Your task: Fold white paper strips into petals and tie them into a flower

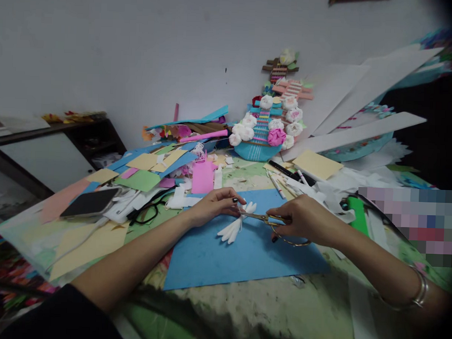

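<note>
My right hand (296, 221) is closed on the handles of gold-coloured scissors (263, 218), whose blades reach left to the middle of a white petalled paper piece (231, 231). The piece is narrow at its centre and fans out at both ends. My left hand (217, 206) pinches something thin by that centre, apparently a thread, too fine to make out surely. Both hands are over a blue sheet (211, 265) lying on the table. Fingers and blades partly cover the middle of the white piece.
At the back stands a blue paper craft (262, 129) with white and pink flowers. Left lie coloured paper sheets, a dark tablet-like device (89, 202) and black-framed glasses (146, 212). Pens (283, 169), a yellow pad (317, 165) and white strips lie right of the sheet.
</note>
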`<state>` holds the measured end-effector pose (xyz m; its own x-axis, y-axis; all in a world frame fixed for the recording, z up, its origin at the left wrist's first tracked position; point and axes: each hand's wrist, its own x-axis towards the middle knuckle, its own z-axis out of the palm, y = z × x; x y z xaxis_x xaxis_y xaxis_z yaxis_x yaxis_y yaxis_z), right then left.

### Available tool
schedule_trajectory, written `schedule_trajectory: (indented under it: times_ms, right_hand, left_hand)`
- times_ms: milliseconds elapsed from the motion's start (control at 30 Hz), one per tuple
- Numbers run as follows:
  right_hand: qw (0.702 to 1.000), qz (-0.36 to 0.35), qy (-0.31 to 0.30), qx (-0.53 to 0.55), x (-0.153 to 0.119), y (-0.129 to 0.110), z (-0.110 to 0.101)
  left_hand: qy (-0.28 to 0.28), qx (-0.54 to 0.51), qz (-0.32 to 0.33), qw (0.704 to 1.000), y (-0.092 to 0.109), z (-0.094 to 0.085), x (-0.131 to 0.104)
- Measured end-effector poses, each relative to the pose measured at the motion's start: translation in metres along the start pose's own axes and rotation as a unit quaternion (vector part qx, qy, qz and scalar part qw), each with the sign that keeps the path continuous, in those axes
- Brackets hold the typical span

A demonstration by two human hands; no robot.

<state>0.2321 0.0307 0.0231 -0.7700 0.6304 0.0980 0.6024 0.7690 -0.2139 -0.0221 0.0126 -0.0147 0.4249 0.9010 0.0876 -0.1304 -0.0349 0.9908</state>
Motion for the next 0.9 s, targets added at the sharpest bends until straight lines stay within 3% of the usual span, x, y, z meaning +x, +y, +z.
schedule_trajectory:
  times_ms: [733,800,900]
  right_hand:
    - [0.999,-0.006,-0.002,-0.043,0.0006,-0.0011,0.0006]
    - [0.999,0.001,0.003,-0.036,0.0004,-0.0018,-0.0008]
    - [1.000,0.012,0.011,-0.013,-0.0006,-0.0026,-0.0046]
  left_hand:
    - [-0.011,-0.002,-0.002,1.000,0.0003,0.0006,-0.0001]
    - [0.010,0.027,0.005,1.000,0.0001,0.0019,0.0006]
    - [0.087,0.108,0.032,0.990,-0.0028,-0.0020,0.0039]
